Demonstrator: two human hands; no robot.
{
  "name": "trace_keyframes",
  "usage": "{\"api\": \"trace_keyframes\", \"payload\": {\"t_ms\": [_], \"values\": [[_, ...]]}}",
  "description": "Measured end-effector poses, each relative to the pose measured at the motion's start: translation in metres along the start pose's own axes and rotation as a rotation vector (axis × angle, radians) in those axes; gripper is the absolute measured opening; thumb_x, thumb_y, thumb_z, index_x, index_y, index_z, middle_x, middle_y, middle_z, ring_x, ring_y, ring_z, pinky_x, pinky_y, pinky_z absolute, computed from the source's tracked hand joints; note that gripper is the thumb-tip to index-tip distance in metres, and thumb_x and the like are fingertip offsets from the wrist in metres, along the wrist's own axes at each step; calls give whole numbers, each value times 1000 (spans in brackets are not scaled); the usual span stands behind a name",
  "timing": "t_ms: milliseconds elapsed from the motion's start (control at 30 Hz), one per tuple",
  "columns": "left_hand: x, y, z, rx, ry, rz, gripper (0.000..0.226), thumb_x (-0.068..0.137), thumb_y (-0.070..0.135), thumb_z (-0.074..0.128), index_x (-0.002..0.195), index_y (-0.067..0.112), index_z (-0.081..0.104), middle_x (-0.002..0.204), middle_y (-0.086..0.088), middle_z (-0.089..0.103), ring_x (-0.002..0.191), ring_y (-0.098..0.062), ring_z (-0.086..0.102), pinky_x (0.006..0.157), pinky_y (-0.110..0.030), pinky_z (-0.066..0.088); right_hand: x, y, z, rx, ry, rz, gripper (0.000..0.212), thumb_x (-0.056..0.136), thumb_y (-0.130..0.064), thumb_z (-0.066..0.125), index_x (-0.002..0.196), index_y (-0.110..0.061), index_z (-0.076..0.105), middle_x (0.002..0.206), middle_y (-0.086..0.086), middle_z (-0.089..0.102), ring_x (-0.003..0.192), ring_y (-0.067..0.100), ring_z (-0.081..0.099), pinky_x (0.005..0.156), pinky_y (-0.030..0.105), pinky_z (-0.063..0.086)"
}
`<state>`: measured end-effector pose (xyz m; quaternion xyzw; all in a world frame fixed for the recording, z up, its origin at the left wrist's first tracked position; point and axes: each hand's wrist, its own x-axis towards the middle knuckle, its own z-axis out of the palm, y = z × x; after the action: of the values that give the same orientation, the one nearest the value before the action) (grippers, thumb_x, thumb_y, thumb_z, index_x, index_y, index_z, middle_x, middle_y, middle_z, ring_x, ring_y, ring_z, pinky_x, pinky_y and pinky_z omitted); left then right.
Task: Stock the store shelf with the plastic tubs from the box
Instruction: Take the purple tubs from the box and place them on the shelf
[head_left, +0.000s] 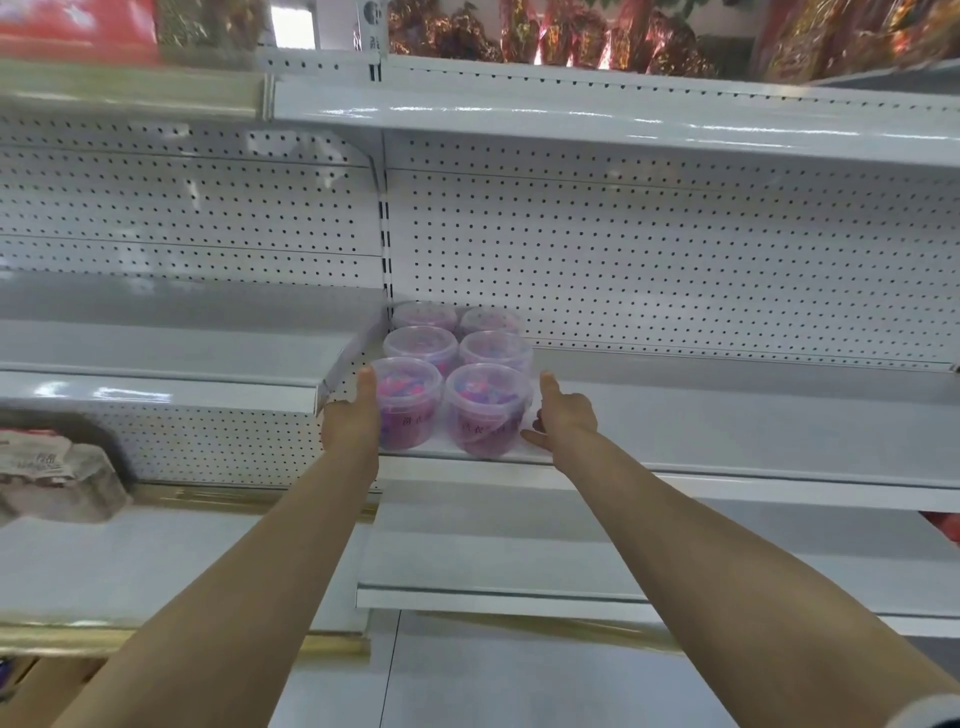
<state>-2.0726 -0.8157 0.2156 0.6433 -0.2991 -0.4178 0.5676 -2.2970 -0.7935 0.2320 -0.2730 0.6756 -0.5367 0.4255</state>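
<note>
1. Six plastic tubs (423, 345) are stocked at the left end of a white shelf (727, 431).
2. The left grip (358, 415) is laid flat, fingers straight, against the front-left tub (410, 400).
3. The right grip (566, 415) is held loosely spread beside the front-right tub (488, 410), pinching nothing.

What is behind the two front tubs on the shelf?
Four more tubs stand behind them in two rows, then the perforated back panel. Their lower parts are hidden by the tubs in front.
</note>
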Motion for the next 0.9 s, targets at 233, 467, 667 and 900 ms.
{"api": "trace_keyframes", "payload": {"t_ms": [233, 467, 667, 900], "values": [[-48, 18, 10, 256, 110, 124, 92, 78, 73, 49, 135, 1, 42, 133, -19, 53, 122, -39, 49, 98, -49, 45, -17, -19, -44, -343, 45, -223, 43, 93, -48, 52, 105, -8, 61, 99, 9, 59, 107, 35, 62, 95, 41, 52], [-145, 44, 68, 458, -15, 529, 75, 81, 49, 67, 135, 3, 42, 138, -18, 46, 128, -37, 42, 105, -43, 36, -48, -41, -152, -640, 68, -555, 59, 90, -37, 67, 140, -16, 44, 131, 10, 56, 118, 27, 55, 86, 30, 44], [-254, 46, 137, 490, -220, 689, 73, 80, 34, 74, 142, 16, 40, 142, -14, 39, 133, -31, 31, 108, -37, 29, -77, -55, -278, -912, 218, -689, 63, 87, -35, 71, 141, -20, 44, 128, 14, 54, 122, 31, 48, 89, 34, 44], [-409, 21, 221, 382, -475, 681, 64, 88, 49, 60, 140, 16, 42, 142, -11, 38, 134, -28, 31, 102, -39, 36, -115, -42, -445, -834, 370, -623, 59, 93, -50, 57, 141, -15, 45, 130, 15, 58, 120, 32, 54, 90, 34, 44]]}}
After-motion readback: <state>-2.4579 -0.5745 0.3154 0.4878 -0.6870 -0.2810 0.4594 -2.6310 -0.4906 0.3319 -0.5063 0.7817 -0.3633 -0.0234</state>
